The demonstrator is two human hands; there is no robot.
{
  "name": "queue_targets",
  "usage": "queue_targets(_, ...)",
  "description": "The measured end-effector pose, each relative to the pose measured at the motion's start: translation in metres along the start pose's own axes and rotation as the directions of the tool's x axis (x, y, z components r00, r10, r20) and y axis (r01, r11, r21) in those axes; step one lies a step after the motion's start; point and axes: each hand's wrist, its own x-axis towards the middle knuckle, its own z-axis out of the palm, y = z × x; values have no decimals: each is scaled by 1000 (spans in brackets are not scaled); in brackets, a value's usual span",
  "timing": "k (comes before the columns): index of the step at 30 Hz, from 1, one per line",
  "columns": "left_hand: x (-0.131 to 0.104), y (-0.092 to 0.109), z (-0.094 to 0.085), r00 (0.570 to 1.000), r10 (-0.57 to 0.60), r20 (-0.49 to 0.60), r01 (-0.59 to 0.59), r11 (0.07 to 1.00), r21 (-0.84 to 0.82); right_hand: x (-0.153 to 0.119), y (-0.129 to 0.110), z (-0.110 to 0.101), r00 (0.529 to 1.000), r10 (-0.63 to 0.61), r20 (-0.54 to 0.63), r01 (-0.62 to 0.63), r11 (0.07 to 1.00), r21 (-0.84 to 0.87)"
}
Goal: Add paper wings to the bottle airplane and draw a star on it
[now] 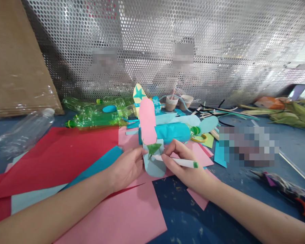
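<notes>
My right hand (184, 162) is closed around a white marker (184, 163) with a green end, its tip on a light blue paper wing (155, 168). A partly filled green star (154, 149) shows on that paper. My left hand (130, 164) pinches the wing's left edge between thumb and fingers. Behind the wing lies a bottle wrapped in blue paper (174, 133), its green cap (195, 130) to the right. A pink paper strip with a rounded end (147, 118) stands up from it, in front of a cream piece with a blue star (138, 92).
Red sheets (86, 145) and pink sheets (127, 217) spread across the left and front. Green bottles (99, 120) and a clear bottle (27, 130) lie at the left. Small pots (171, 102) stand behind. A glue gun (284, 186) lies at right. A perforated metal panel (152, 40) closes the back.
</notes>
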Motion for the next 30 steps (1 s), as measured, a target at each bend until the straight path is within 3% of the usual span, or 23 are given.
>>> queue_targets(5,-1,-1,0,1000,-3,11,3,1000,-1,0,0,0,1000,7,-28,-6,1000,12)
queue_targets(10,-1,0,0,1000,1,-1,-1,1000,-2,0,-1,0,1000,4,25,-4,1000,-1)
queue_targets(14,0,0,-1,1000,-3,7,3,1000,-14,0,-1,0,1000,16,-15,-16,1000,4)
queue_targets(19,-1,1,1,999,13,40,-13,1000,17,1,-4,0,999,11,47,-10,1000,-18)
queue_targets(24,-1,1,3,1000,11,20,-12,1000,21,1,-6,1,1000,7,9,-6,1000,-25)
queue_targets(30,-1,1,1,1000,19,24,-20,999,34,0,-10,-1,998,38,59,-35,999,-41)
